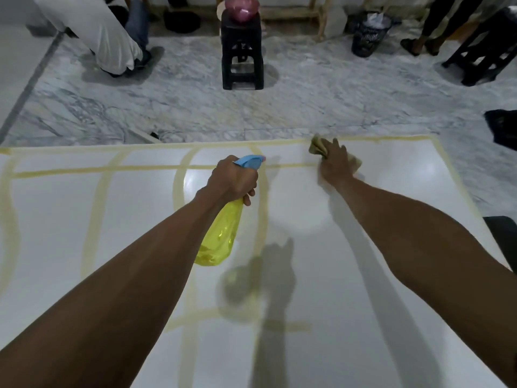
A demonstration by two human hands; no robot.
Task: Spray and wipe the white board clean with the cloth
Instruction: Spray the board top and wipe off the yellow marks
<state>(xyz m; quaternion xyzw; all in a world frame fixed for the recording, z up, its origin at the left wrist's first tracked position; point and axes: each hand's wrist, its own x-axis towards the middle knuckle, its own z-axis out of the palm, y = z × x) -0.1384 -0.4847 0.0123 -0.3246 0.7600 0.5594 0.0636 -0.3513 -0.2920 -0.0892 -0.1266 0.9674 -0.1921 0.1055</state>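
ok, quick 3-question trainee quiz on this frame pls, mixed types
1. True or false: the left hand holds the yellow spray bottle.
2. The olive cloth is pressed on the white board at its: A) near edge B) far edge C) left edge.
3. Fill in: the yellowish lines on the board remain mostly on its ____ side.

Key: 1 true; 2 B; 3 left

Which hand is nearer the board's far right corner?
Right. The right hand presses the cloth on the board near its far edge, closer to that corner. The left hand holds the spray bottle above mid-board.
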